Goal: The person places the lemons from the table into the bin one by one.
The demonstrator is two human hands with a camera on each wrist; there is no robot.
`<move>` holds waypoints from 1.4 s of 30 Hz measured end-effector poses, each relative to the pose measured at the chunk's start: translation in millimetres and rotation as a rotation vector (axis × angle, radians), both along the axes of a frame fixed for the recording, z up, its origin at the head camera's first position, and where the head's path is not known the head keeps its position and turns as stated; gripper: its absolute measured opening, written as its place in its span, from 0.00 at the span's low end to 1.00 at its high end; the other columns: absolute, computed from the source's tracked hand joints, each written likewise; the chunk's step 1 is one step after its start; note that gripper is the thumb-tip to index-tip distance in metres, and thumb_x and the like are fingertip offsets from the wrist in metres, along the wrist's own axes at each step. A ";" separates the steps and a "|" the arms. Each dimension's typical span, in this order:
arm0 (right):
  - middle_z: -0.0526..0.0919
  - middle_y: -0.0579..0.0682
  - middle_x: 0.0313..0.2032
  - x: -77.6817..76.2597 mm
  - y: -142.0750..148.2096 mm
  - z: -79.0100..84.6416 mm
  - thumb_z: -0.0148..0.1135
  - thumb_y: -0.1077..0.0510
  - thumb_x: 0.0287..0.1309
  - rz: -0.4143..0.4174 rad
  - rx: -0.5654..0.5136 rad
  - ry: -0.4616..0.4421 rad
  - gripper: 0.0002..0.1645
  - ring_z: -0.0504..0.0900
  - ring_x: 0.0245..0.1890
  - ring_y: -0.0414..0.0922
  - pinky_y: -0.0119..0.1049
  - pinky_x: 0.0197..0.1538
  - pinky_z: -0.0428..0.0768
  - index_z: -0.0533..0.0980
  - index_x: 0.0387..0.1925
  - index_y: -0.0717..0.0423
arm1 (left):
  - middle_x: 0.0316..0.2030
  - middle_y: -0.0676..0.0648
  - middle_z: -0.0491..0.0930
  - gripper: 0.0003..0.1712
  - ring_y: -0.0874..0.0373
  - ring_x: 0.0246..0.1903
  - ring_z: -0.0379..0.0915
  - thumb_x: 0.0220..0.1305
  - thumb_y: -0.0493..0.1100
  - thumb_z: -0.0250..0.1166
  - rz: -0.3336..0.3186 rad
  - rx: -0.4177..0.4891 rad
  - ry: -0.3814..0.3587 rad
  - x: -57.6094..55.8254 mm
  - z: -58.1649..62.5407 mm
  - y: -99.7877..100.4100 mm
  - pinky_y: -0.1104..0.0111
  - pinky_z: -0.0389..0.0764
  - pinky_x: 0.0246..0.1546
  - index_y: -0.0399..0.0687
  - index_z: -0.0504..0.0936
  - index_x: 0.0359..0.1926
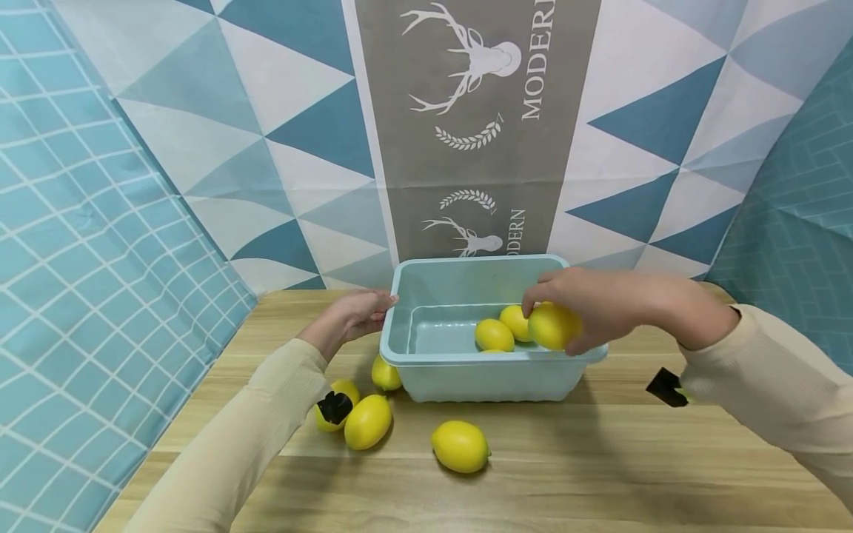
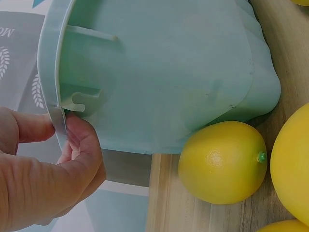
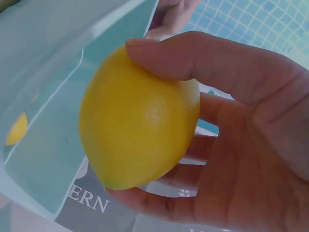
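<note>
A pale blue-green plastic bin [image 1: 493, 381] stands on the wooden table. My left hand [image 1: 355, 312] pinches its left rim between thumb and fingers, plainly seen in the left wrist view [image 2: 53, 133]. Over the right end of the bin, my right hand [image 1: 603, 300] grips a yellow lemon [image 3: 140, 121], thumb on one side and fingers round the other. Inside the bin lie several lemons [image 1: 494, 336], grouped under and beside the held one; one is mostly hidden by the front wall. Another lemon [image 2: 222, 162] rests on the table close against the bin's left end.
Two lemons [image 1: 369, 422] lie left of the bin, one partly covered by the left sleeve's black strap piece [image 1: 335, 407]. A single lemon [image 1: 460, 446] sits in front of the bin. A patterned cloth backdrop [image 1: 313, 148] rises right behind, with tiled-pattern sheets on both sides.
</note>
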State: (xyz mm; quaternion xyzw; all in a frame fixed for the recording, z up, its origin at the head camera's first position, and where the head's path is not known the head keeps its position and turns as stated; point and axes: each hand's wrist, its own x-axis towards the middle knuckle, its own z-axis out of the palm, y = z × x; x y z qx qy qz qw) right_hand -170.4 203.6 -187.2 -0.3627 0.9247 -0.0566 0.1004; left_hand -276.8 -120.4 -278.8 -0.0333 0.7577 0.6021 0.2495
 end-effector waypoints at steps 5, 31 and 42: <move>0.79 0.46 0.45 -8.7 -2.4 7.9 0.78 0.59 0.39 -0.012 0.035 -0.005 0.29 0.73 0.43 0.44 0.43 0.47 0.80 0.75 0.46 0.45 | 0.42 0.48 0.72 0.26 0.64 0.34 0.70 0.74 0.41 0.48 0.005 -0.003 -0.004 -0.1 -0.2 0.2 0.79 0.77 0.34 0.34 0.62 0.68; 0.79 0.52 0.47 -51.7 -12.4 11.7 0.76 0.58 0.44 -0.011 0.085 -0.067 0.28 0.74 0.44 0.48 0.46 0.51 0.80 0.74 0.49 0.52 | 0.45 0.46 0.70 0.25 0.61 0.39 0.68 0.74 0.41 0.49 0.031 0.000 -0.006 0.8 1.7 1.9 0.78 0.77 0.37 0.34 0.63 0.67; 0.79 0.53 0.47 -74.6 -13.3 -5.8 0.73 0.60 0.45 -0.013 0.057 -0.018 0.28 0.74 0.44 0.49 0.46 0.49 0.79 0.73 0.50 0.55 | 0.38 0.49 0.70 0.26 0.64 0.33 0.68 0.74 0.41 0.49 0.046 -0.003 -0.008 2.1 0.3 2.0 0.79 0.76 0.33 0.34 0.62 0.67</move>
